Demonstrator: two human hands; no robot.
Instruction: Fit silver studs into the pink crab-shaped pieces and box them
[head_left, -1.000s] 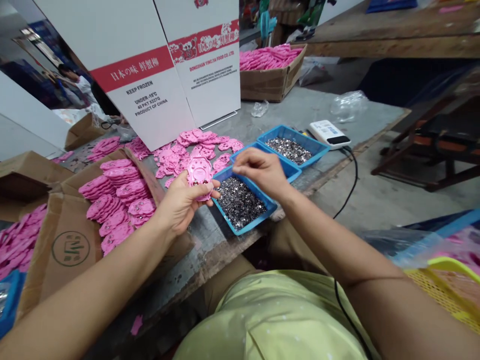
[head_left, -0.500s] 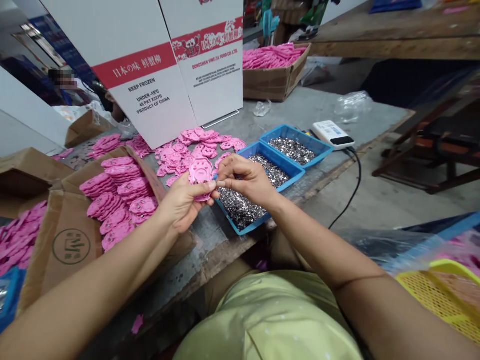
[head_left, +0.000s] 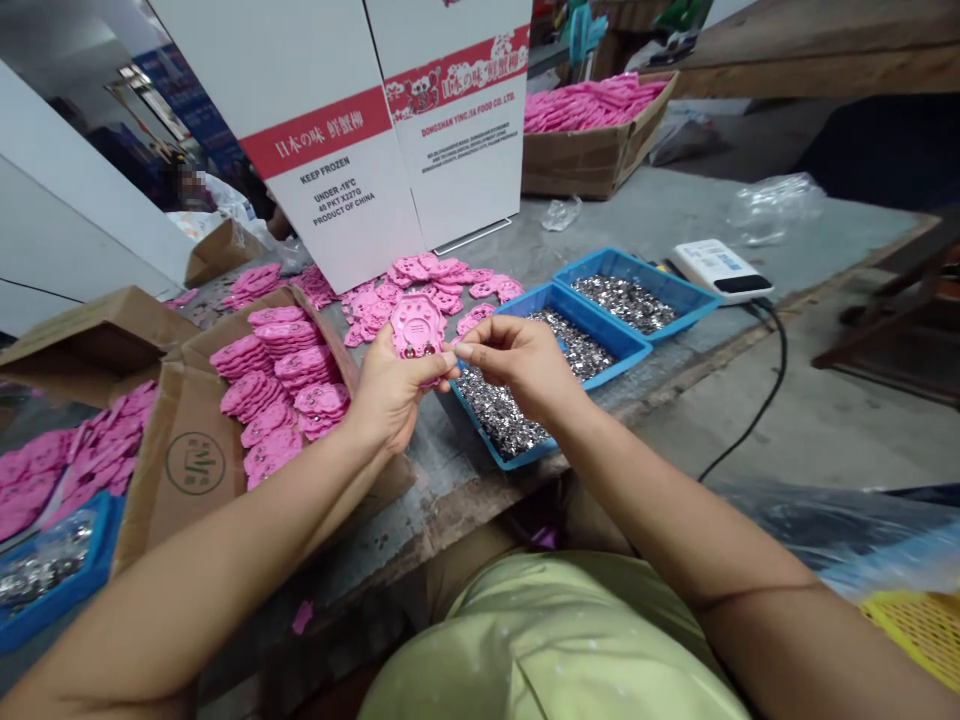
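My left hand [head_left: 397, 385] is closed on a flat pink plastic piece [head_left: 417, 322], its thumb across the lower edge, where small shiny metal bits show. The thumb and fingers of my right hand [head_left: 517, 360] are pinched together at that piece's right edge; whatever is between the fingertips is too small to make out. Below the right hand lies a blue tray [head_left: 487, 455] of small shiny metal parts [head_left: 499, 410]. Behind the hands, loose pink pieces [head_left: 375, 305] are heaped on the table [head_left: 450, 495].
A cardboard box [head_left: 150, 490] holding stacked pink pieces stands at left, near another blue tray [head_left: 109, 530]. White printed cartons [head_left: 337, 220] rise behind. Further right are a second tray [head_left: 701, 305] of metal parts, a white device [head_left: 721, 270] with a cable, and a box [head_left: 577, 165] of pink pieces.
The camera view has swung left, so the surroundings appear further right. The pink piece is tilted more toward me, showing metal bits near its lower edge. Both hands remain together at it.
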